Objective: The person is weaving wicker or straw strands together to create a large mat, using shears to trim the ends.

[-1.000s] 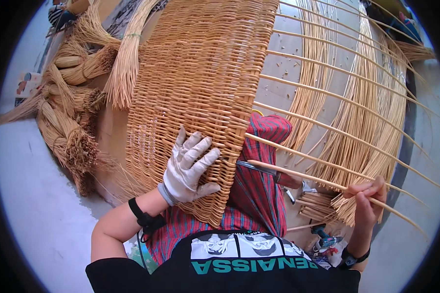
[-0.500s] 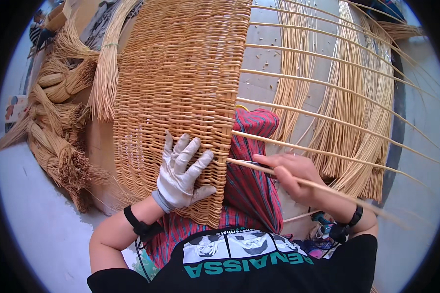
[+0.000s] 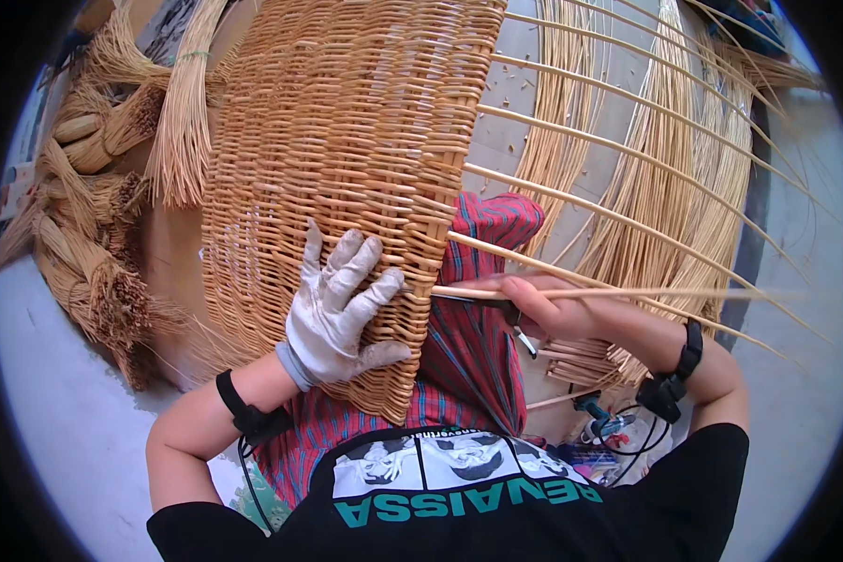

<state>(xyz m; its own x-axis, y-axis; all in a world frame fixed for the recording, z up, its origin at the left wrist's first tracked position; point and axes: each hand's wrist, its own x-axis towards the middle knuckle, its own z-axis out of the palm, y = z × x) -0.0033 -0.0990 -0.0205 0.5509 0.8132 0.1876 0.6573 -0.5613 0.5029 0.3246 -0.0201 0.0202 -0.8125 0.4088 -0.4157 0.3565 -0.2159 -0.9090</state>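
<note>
Presently, head view only.
Left hand: my left hand (image 3: 339,314), in a white work glove, lies flat with fingers spread on the woven panel (image 3: 347,159); it presses and grips nothing.
Right hand: my right hand (image 3: 545,309) is bare and closed around one thin cane (image 3: 628,293) just beside the panel's right edge.
Panel position: it stands in front of me, its lower right corner over my lap, against the red plaid cloth (image 3: 478,337).
Count, hands: two, one gloved, one bare.
Count, stakes: about seven bare stakes (image 3: 618,155) fan out from the woven edge to the right; the exact number near the top rim I cannot tell.
Count, bundles: two upright bundles of loose cane (image 3: 665,178) behind the stakes; several tied bundles (image 3: 94,234) at the left.
Edges: the weave ends in a straight vertical line at the right; its bottom edge sits beneath my gloved palm.
Open room: gaps between stakes widen toward the right; pale floor (image 3: 56,412) shows at lower left.
</note>
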